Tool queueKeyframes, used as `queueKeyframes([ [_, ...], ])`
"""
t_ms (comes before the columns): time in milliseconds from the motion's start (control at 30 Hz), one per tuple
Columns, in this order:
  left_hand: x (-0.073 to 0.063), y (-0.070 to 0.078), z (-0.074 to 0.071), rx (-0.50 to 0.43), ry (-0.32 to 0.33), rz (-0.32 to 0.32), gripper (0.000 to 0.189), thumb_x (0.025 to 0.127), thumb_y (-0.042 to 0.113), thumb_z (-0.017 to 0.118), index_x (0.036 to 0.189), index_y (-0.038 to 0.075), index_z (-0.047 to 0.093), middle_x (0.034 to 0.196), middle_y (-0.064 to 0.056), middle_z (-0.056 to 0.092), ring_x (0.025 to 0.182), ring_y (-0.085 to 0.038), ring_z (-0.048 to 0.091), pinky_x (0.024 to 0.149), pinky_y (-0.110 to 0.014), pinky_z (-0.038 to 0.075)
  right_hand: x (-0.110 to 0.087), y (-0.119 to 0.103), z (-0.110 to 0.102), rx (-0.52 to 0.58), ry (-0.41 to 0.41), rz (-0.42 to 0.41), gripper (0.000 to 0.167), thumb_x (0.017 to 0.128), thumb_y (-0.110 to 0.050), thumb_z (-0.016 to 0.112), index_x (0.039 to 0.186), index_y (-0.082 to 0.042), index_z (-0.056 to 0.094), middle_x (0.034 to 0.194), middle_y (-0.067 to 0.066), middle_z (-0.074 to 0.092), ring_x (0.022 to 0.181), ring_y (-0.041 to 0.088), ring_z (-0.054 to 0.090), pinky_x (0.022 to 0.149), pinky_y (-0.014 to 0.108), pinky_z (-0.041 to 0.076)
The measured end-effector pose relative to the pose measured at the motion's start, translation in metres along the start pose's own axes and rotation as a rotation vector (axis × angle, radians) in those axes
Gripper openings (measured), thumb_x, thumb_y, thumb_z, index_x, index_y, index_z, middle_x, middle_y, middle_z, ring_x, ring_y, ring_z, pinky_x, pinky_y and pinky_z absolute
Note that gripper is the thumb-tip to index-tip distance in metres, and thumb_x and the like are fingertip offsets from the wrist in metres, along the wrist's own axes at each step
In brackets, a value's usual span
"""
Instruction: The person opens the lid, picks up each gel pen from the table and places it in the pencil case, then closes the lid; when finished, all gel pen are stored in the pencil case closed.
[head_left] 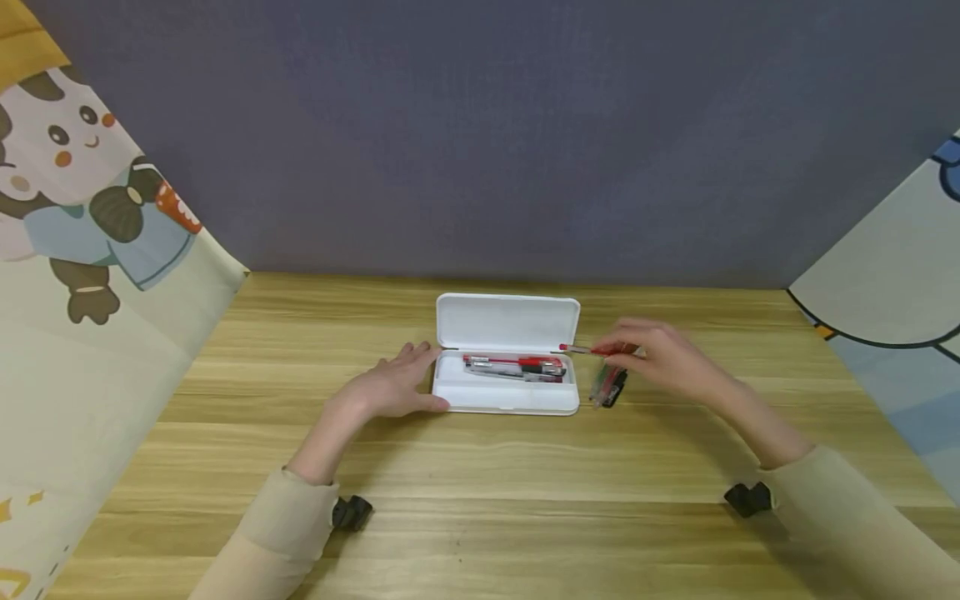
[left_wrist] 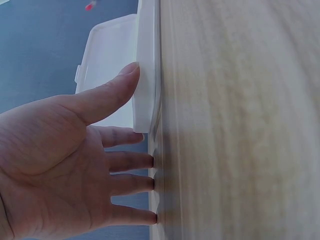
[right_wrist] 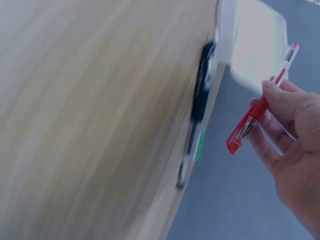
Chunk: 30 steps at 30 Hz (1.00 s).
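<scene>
A white pencil case [head_left: 507,398] lies on the table with its lid [head_left: 507,322] raised at the back. In its rear compartment are several pens [head_left: 517,364], some with red parts. My left hand [head_left: 390,387] is at the case's left end, fingers straight and spread; in the left wrist view the thumb [left_wrist: 112,92] rests against the case's side. My right hand [head_left: 652,354] pinches a red pen [right_wrist: 264,102] between thumb and fingers, held above the table just right of the case. Below that hand lie more pens [head_left: 609,387], one with a black grip, partly hidden.
The wooden table [head_left: 480,500] runs back to a dark grey-blue panel [head_left: 480,167]. Printed cloth or panels with cartoon figures stand at the left [head_left: 97,208] and right [head_left: 892,275]. Dark objects [head_left: 352,512] show beside both sleeves.
</scene>
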<state>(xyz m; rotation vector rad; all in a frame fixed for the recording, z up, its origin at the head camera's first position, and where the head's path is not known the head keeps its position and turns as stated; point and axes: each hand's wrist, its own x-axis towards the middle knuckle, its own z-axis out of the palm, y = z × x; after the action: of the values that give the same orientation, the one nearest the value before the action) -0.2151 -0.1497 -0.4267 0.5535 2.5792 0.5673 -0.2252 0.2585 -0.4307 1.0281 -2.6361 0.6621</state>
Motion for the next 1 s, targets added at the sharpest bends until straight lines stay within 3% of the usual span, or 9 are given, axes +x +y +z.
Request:
queueKeyframes([
  [200, -0.002, -0.002, 0.0, 0.007, -0.006, -0.005, 0.092, 0.098, 0.044, 0.068, 0.166, 0.01, 0.016, 0.171, -0.026, 0.009, 0.16, -0.045, 0.006, 0.126, -0.072, 0.009, 0.023, -0.023, 0.02, 0.128, -0.003, -0.041, 0.03, 0.085, 0.001, 0.079, 0.112, -0.013, 0.079, 0.098, -0.001, 0.074, 0.076, 0.001, 0.062, 0.06, 0.02, 0.053],
  [333, -0.004, -0.004, 0.001, 0.008, -0.003, -0.003, 0.092, 0.098, 0.043, 0.068, 0.166, 0.01, 0.016, 0.171, -0.026, 0.01, 0.16, -0.045, 0.007, 0.126, -0.073, 0.01, 0.039, -0.039, 0.032, 0.151, -0.035, -0.041, 0.028, 0.088, -0.005, 0.079, 0.114, -0.016, 0.078, 0.101, -0.004, 0.075, 0.078, 0.002, 0.06, 0.061, 0.021, 0.05],
  [700, -0.004, -0.007, 0.001, 0.024, -0.011, -0.005, 0.092, 0.098, 0.044, 0.068, 0.165, 0.009, 0.016, 0.172, -0.025, 0.01, 0.16, -0.045, 0.007, 0.126, -0.073, 0.011, 0.076, -0.072, 0.065, 0.108, -0.099, -0.022, 0.024, 0.091, -0.015, 0.078, 0.115, -0.02, 0.079, 0.097, -0.009, 0.073, 0.077, 0.003, 0.058, 0.064, 0.022, 0.049],
  [1000, -0.006, -0.008, 0.001, 0.036, -0.014, 0.002, 0.09, 0.098, 0.044, 0.068, 0.165, 0.009, 0.019, 0.171, -0.026, 0.011, 0.16, -0.046, 0.007, 0.125, -0.073, 0.013, 0.086, -0.081, 0.084, 0.063, -0.146, -0.056, 0.022, 0.094, -0.017, 0.076, 0.115, -0.021, 0.079, 0.097, -0.009, 0.074, 0.08, 0.003, 0.06, 0.07, 0.023, 0.052],
])
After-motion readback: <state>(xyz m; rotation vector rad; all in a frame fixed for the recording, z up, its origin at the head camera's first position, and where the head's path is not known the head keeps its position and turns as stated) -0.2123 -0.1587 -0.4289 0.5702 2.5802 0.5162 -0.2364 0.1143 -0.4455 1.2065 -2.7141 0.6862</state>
